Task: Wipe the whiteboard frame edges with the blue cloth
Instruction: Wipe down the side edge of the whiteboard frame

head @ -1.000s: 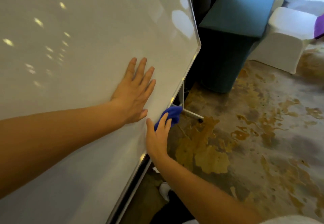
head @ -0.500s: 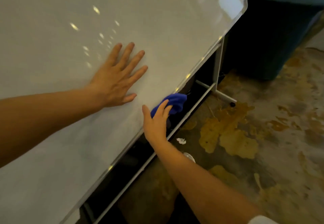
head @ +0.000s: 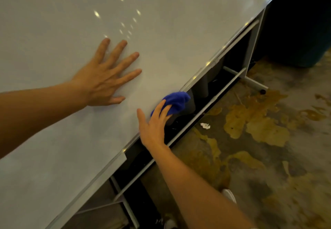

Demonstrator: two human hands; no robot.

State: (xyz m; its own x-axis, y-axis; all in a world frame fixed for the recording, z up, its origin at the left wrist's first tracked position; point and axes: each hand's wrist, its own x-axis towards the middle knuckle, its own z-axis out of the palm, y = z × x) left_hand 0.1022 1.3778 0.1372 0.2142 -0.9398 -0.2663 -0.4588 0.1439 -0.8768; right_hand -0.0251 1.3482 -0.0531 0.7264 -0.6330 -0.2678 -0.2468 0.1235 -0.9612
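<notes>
A large whiteboard (head: 161,13) fills the upper left of the head view. Its silver frame edge (head: 211,65) runs diagonally from upper right to lower left. My left hand (head: 105,78) lies flat on the board surface with its fingers spread. My right hand (head: 154,124) grips a bunched blue cloth (head: 176,100) and presses it against the bottom frame edge near the middle of its length. The cloth wraps over the edge and part of it is hidden by my fingers.
Below the frame edge run the board's stand rails (head: 206,107) and a white foot (head: 254,83) with a small caster. A dark teal covered table (head: 300,31) stands at the upper right. A crumpled white scrap (head: 205,125) lies on the stained floor (head: 268,148).
The view has tilted down and left, so more of the bottom frame edge shows. My right hand with the cloth sits further along that edge from the corner; the left hand stays flat.
</notes>
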